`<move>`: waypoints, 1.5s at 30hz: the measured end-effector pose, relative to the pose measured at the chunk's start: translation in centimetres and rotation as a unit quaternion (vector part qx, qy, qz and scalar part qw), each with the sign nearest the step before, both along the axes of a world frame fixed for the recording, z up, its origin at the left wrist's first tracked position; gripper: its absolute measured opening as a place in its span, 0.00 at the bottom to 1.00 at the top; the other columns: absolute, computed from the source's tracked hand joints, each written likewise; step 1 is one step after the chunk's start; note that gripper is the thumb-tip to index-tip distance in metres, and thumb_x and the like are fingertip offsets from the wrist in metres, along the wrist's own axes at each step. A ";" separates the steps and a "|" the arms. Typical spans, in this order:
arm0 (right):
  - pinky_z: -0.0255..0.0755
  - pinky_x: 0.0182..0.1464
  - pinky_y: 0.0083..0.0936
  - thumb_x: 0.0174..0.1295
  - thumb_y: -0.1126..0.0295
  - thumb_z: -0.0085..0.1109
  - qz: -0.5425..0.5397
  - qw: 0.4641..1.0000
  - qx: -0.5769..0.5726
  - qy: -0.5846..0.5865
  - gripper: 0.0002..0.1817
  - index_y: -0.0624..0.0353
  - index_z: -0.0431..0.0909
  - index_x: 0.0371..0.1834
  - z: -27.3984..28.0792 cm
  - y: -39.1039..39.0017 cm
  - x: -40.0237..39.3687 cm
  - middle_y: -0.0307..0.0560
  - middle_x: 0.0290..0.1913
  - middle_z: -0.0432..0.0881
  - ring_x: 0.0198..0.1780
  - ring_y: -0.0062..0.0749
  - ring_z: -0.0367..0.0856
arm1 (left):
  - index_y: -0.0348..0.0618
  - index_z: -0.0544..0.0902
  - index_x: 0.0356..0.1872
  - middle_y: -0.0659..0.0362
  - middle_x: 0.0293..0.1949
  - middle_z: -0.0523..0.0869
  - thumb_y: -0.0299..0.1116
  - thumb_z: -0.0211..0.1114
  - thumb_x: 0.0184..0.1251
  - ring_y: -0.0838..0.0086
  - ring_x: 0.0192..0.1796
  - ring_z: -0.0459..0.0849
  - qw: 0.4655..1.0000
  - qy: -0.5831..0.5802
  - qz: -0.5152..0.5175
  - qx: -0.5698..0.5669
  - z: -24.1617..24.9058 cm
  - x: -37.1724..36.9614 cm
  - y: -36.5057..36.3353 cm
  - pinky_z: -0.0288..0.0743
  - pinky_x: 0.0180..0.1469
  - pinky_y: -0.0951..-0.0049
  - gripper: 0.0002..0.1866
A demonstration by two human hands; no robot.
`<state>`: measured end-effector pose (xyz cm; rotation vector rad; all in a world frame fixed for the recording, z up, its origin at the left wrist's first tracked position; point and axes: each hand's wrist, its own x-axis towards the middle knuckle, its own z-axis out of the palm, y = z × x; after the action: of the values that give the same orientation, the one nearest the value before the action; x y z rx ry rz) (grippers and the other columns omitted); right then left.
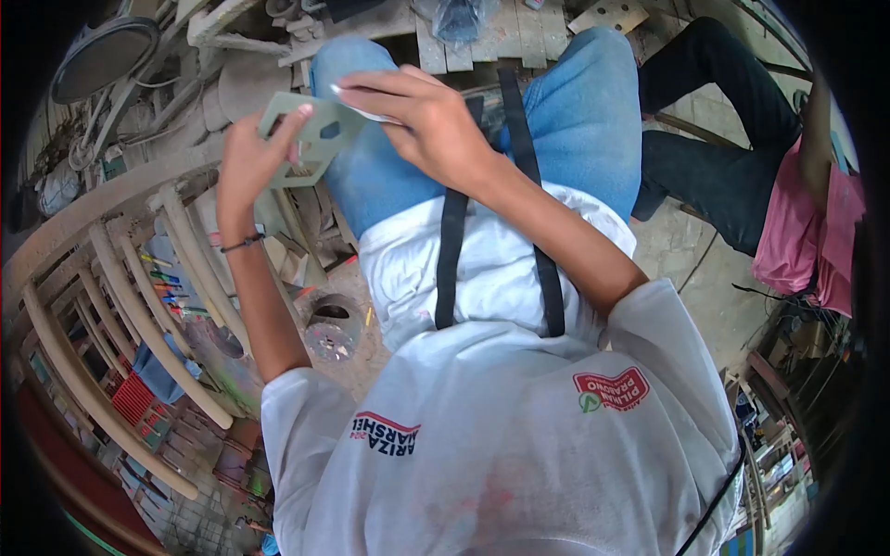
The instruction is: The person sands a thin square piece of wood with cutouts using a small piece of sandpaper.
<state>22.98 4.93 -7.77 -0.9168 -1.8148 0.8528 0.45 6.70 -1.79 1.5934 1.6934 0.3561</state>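
My left hand [255,157] grips a flat pale green piece [313,167] with cut-out openings by its left edge, thumb on the upper face. The piece is tilted above my left thigh. Just to its right, my right hand [431,120] is closed with its fingers pressed together and pointing left, around a thin whitish sheet [375,115]. Most of that sheet is hidden under the fingers. The fingertips overlap the upper right part of the green piece in this view.
Curved wooden slats [139,278] form a rail on the left. A wooden slatted surface [496,42] lies ahead of my knees. Another person in a pink top [788,241] and dark trousers sits at the right. A round tin [334,324] stands by my left side.
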 end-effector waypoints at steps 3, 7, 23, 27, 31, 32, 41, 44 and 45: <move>0.74 0.56 0.34 0.47 0.86 0.57 0.027 0.998 0.007 -0.053 0.24 0.61 0.82 0.51 -2.7 0.1 -1.0 0.47 0.55 0.81 0.51 0.45 0.80 | 0.34 0.85 0.27 0.62 0.14 0.78 0.50 0.65 0.64 0.80 0.20 0.76 0.999 0.042 0.008 0.002 0.5 0.2 0.9 0.68 0.26 0.76 0.23; 0.75 0.55 0.32 0.51 0.85 0.55 0.033 0.992 -0.009 -0.118 0.21 0.62 0.82 0.51 -4.4 0.9 1.1 0.49 0.51 0.84 0.49 0.44 0.82 | 0.35 0.85 0.26 0.60 0.12 0.78 0.57 0.65 0.61 0.80 0.20 0.77 0.991 0.096 0.088 0.018 0.7 0.6 0.2 0.70 0.29 0.75 0.28; 0.70 0.46 0.16 0.63 0.70 0.63 0.016 0.944 -0.252 0.212 0.15 0.59 0.82 0.52 1.3 0.5 1.2 0.38 0.47 0.77 0.44 0.18 0.76 | 0.16 0.80 0.39 0.45 0.37 0.87 0.36 0.48 0.73 0.66 0.38 0.84 0.877 -0.294 0.292 0.242 1.5 3.4 -4.3 0.73 0.47 0.73 0.24; 0.71 0.51 0.18 0.62 0.72 0.63 -0.011 0.956 -0.227 0.187 0.14 0.59 0.82 0.51 2.3 1.0 1.0 0.39 0.47 0.78 0.46 0.21 0.77 | 0.19 0.81 0.43 0.47 0.39 0.88 0.35 0.48 0.73 0.70 0.40 0.84 0.948 -0.154 0.198 0.194 4.1 4.0 -5.9 0.72 0.50 0.76 0.22; 0.72 0.52 0.20 0.63 0.73 0.62 -0.025 0.939 -0.236 0.251 0.13 0.59 0.83 0.51 2.1 1.2 0.8 0.41 0.48 0.79 0.47 0.21 0.77 | 0.28 0.84 0.45 0.53 0.39 0.89 0.30 0.52 0.71 0.73 0.42 0.84 0.985 -0.072 0.036 0.153 6.3 3.6 -6.3 0.71 0.51 0.77 0.16; 0.73 0.51 0.21 0.63 0.75 0.61 -0.025 0.943 -0.226 0.243 0.13 0.59 0.82 0.51 2.0 1.1 0.9 0.42 0.49 0.79 0.47 0.22 0.77 | 0.31 0.84 0.45 0.55 0.38 0.89 0.29 0.53 0.70 0.74 0.42 0.84 0.991 -0.049 0.004 0.122 7.1 3.6 -6.3 0.72 0.51 0.77 0.14; 0.76 0.42 0.23 0.57 0.84 0.59 0.017 0.985 -0.069 0.155 0.21 0.53 0.83 0.52 5.7 -1.4 -0.3 0.46 0.45 0.79 0.41 0.31 0.80 | 0.36 0.81 0.50 0.50 0.29 0.85 0.29 0.56 0.72 0.75 0.27 0.78 0.984 0.030 -0.087 0.151 8.8 4.3 -5.5 0.72 0.34 0.75 0.12; 0.76 0.42 0.25 0.53 0.87 0.60 0.019 0.988 -0.021 0.150 0.27 0.46 0.83 0.54 6.6 -1.9 -0.7 0.51 0.46 0.78 0.41 0.37 0.80 | 0.36 0.80 0.52 0.52 0.29 0.86 0.29 0.56 0.71 0.75 0.26 0.77 0.988 0.076 -0.071 0.117 9.5 4.6 -5.8 0.72 0.34 0.75 0.12; 0.75 0.42 0.26 0.53 0.87 0.59 0.025 0.987 -0.008 0.157 0.27 0.46 0.83 0.53 6.6 -2.0 -0.8 0.52 0.48 0.77 0.42 0.38 0.80 | 0.37 0.80 0.51 0.55 0.28 0.86 0.29 0.56 0.71 0.74 0.26 0.78 0.988 0.050 -0.067 0.131 9.1 4.7 -5.9 0.72 0.33 0.75 0.12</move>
<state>22.15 2.92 -1.21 -0.7039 -1.5650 0.9862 5.18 0.80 7.36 1.9348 1.6567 0.4519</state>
